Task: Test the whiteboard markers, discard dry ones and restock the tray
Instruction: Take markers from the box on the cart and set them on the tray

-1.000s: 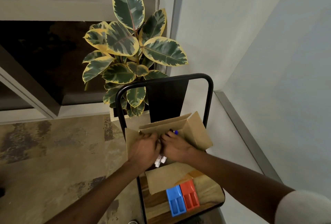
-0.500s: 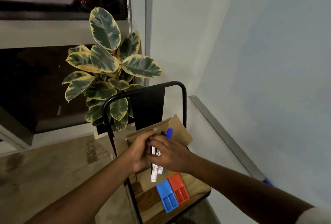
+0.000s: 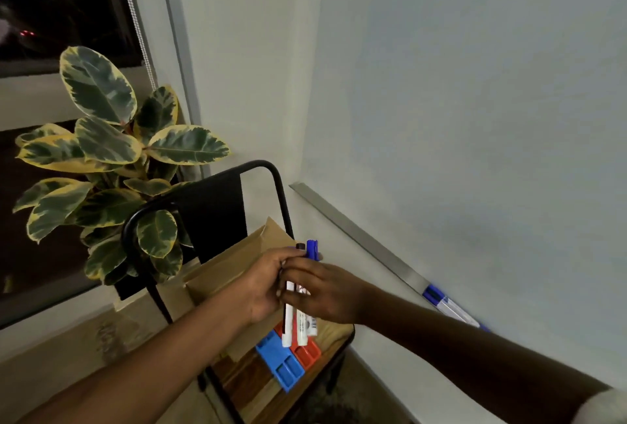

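Markers (image 3: 294,318), a small bundle of them, stand nearly upright between both hands above the chair (image 3: 268,386) seat. They look light, stiff and smooth-barrelled, so a loose bundle probably slides apart if squeezed only at one end; holding around the mid-barrel, below the caps, seems the safest place. The left hand (image 3: 261,288) wraps the bundle from the left, fingers curled around it. The right hand (image 3: 325,291) pinches the barrels from the right, fingertips pressed against them. A blue cap (image 3: 312,249) and a darker one poke out above the fingers; white ends hang below.

Under the bundle, a blue organiser (image 3: 281,366) and a red one (image 3: 307,352) lie side by side on the seat. Just behind the hands sits an open cardboard box (image 3: 234,264). Beyond it stands a plant (image 3: 101,165). To the right, more markers (image 3: 448,306) lie in the whiteboard tray (image 3: 356,237), so restocking is probably under way.
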`<action>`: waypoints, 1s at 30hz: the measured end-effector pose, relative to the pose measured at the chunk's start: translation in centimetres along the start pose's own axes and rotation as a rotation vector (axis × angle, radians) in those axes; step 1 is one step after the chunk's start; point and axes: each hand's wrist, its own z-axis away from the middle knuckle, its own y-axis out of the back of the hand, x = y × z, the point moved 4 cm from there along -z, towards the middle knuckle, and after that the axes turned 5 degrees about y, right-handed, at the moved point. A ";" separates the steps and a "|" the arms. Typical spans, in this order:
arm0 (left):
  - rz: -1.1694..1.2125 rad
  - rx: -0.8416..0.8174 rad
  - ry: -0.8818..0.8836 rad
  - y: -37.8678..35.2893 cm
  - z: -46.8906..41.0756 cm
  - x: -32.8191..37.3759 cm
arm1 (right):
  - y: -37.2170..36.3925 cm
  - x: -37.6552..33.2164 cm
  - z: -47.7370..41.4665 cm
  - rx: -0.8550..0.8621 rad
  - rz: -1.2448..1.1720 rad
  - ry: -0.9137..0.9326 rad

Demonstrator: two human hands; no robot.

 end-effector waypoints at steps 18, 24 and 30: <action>-0.180 -0.129 -0.122 -16.8 -5.1 -4.2 | 11.9 -4.0 15.2 0.162 0.128 -0.640; -0.194 -0.080 -0.180 -22.1 -5.8 -8.7 | 14.9 -7.0 20.4 0.456 0.100 -1.439; -0.160 -0.145 -0.153 -27.4 -6.5 -14.2 | 16.4 -9.7 27.6 0.426 -0.257 -1.714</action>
